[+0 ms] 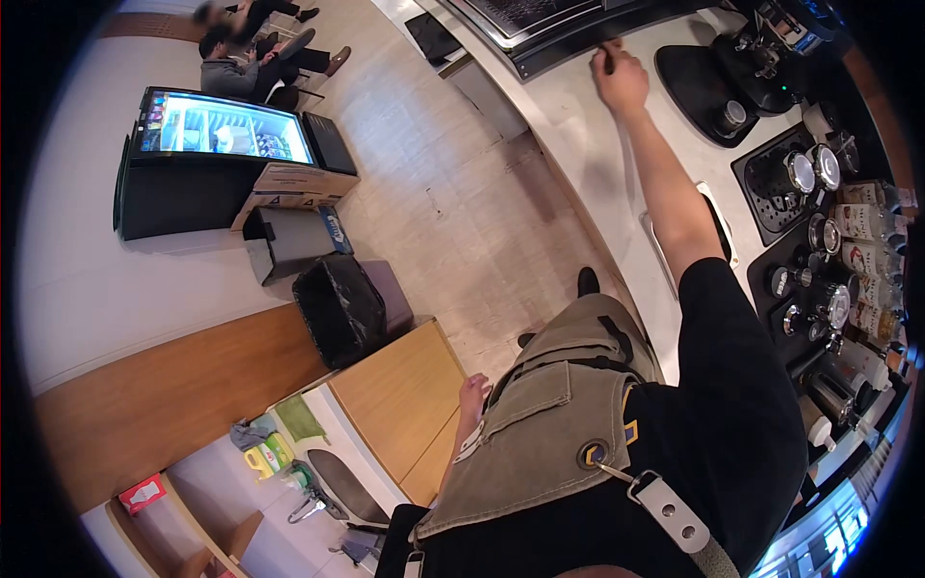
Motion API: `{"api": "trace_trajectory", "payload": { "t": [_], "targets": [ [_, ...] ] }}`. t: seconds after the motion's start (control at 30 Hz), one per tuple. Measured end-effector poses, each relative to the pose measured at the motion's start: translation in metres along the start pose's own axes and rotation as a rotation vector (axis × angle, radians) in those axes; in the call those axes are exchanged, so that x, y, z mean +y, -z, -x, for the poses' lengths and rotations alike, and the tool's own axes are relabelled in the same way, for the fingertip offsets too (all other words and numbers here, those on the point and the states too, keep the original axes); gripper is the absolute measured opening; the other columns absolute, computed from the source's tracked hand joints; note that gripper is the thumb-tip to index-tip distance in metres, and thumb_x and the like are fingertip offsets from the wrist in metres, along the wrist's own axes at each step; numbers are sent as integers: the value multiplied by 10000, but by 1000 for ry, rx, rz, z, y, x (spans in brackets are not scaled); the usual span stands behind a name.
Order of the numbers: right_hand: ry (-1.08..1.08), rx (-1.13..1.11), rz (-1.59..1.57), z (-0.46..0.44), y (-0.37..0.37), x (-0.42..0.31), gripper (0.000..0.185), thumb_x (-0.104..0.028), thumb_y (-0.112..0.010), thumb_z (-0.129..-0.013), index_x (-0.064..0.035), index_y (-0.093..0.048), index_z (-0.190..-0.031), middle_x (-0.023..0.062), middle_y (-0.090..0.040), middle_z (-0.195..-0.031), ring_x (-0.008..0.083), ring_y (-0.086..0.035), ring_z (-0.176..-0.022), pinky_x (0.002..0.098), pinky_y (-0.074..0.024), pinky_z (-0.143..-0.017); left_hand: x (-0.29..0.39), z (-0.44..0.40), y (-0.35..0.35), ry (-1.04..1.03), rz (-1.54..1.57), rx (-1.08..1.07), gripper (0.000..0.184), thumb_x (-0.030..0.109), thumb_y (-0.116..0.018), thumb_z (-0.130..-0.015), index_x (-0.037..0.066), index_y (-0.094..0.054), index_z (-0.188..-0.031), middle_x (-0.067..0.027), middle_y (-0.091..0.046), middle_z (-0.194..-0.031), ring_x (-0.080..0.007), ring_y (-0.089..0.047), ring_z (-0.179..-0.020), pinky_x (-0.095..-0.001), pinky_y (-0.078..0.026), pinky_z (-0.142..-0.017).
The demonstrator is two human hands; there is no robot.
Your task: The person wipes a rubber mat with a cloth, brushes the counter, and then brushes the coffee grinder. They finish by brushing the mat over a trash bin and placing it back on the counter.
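My right hand point(622, 81) is stretched out over the white counter point(578, 135), beside the edge of a black and metal machine point(540, 39). Its fingers are closed around a small dark object point(608, 60), mostly hidden by the hand. My left hand point(473, 393) hangs low beside my brown apron point(525, 448). Its visible fingers are loosely apart, and nothing shows in them. A black mat point(689, 82) with a small metal cup point(732, 115) on it lies to the right of my right hand.
A coffee grinder point(761, 72), metal tools on a black tray point(752, 173) and several bottles point(862, 260) line the counter. Across the floor stand a lit display fridge point(145, 197) and a bin with a black liner point(337, 313). Seated people point(236, 77) are farther off.
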State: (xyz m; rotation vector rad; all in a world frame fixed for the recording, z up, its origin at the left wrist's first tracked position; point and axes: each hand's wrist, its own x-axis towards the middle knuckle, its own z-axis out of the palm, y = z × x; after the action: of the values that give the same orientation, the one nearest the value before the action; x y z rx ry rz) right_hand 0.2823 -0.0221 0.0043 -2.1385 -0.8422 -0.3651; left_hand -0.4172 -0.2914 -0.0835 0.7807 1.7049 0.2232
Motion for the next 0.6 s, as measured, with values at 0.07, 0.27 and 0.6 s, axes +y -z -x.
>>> {"api": "trace_trajectory", "payload": {
  "t": [0.07, 0.27, 0.6],
  "targets": [
    [86, -87, 33, 16, -13, -19, 362, -403, -572, -979, -144, -750, -1159, 117, -755, -1059, 332, -687, -985, 486, -508, -865, -11, 3, 10, 7, 31, 28, 255, 205, -611, -1009, 43, -622, -1206, -78, -688, -1117, -215, -672, -902, -355, -547, -768],
    [367, -362, -85, 85, 13, -95, 247, -279, -645, -968, -134, -769, -1124, 117, -758, -927, 258, -682, -821, 410, -484, -789, 9, 9, 21, 106, 81, 89, 284, 216, -622, -1012, 63, -605, -1251, -68, -693, -1128, -204, -671, -926, -355, -547, -766],
    [-201, -163, -181, -8, 72, -14, 375, -399, -594, -984, -86, -781, -1073, 171, -767, -897, 366, -733, -844, 429, -571, -781, -1, 2, 5, -40, 141, 44, 298, 226, -657, -1001, 48, -625, -1237, -81, -681, -1181, -208, -675, -979, -370, -554, -801]
  ]
}}
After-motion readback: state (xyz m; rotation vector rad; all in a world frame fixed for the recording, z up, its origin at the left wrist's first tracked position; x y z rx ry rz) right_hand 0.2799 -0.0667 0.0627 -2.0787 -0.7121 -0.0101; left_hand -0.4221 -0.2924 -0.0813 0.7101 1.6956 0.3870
